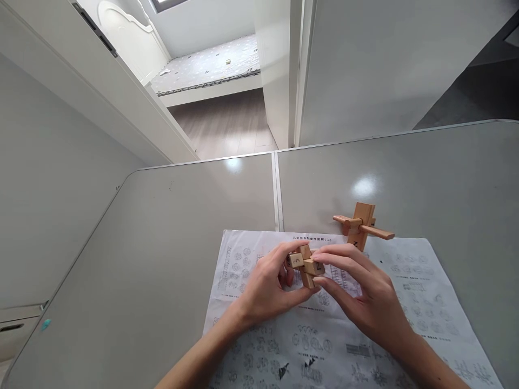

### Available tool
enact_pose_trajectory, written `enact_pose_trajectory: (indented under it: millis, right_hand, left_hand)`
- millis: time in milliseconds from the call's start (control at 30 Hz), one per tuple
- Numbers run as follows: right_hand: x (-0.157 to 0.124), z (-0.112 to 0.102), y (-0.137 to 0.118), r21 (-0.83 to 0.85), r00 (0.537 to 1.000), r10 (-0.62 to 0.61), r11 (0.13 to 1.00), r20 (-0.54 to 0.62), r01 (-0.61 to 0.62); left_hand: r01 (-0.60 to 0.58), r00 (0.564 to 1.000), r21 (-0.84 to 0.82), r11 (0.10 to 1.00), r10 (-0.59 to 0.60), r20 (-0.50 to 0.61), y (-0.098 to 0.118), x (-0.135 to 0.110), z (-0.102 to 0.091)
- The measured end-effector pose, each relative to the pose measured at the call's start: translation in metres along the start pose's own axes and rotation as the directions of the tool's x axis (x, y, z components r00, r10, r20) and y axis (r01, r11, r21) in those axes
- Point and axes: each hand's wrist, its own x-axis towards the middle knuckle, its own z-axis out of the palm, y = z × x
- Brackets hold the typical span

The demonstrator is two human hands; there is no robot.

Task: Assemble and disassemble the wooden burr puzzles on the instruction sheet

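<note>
A small wooden interlocking puzzle (306, 265) of crossed blocks is held between both hands above a printed sheet. Dark marks, one like a 3, show on its block ends. My left hand (270, 281) grips it from the left, thumb below and index finger on top. From the right, my right hand (360, 286) pinches it with the thumb under and fingertips over a block. Some of the left fingers are hidden behind the puzzle. Beyond my right hand stands a second wooden puzzle (360, 226), an upright flat plank crossed by thinner bars.
The printed sheet (259, 319), covered with small diagrams and text, lies under my hands on a grey table (133, 270). A white strip (277, 189) divides the tabletop. Past the table's far edge, a doorway shows a bed (203, 70) and wooden floor.
</note>
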Motion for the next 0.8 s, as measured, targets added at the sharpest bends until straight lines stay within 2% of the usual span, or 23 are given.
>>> enact_pose_trajectory:
  millis: [233, 367, 533, 800]
  right_hand:
    - [0.000, 0.001, -0.001, -0.019, 0.983, 0.182, 0.983, -0.027, -0.182]
    - [0.001, 0.003, -0.001, -0.012, 0.984, 0.173, 0.985, 0.050, -0.173]
    - [-0.003, 0.003, 0.002, -0.004, 0.978, 0.152, 0.988, 0.141, -0.153]
    - [-0.002, -0.002, 0.001, 0.062, 0.956, 0.149, 0.983, 0.252, -0.170]
  left_hand:
    - [0.033, 0.999, -0.178, 0.983, -0.026, 0.043, 0.001, 0.001, -0.005]
    - [0.023, 0.995, -0.253, 0.967, 0.002, 0.101, 0.003, 0.001, -0.008]
    - [0.013, 0.994, -0.303, 0.953, 0.021, 0.107, 0.003, 0.000, -0.009]
    - [-0.062, 0.990, -0.261, 0.963, 0.093, 0.107, 0.003, 0.003, -0.012]
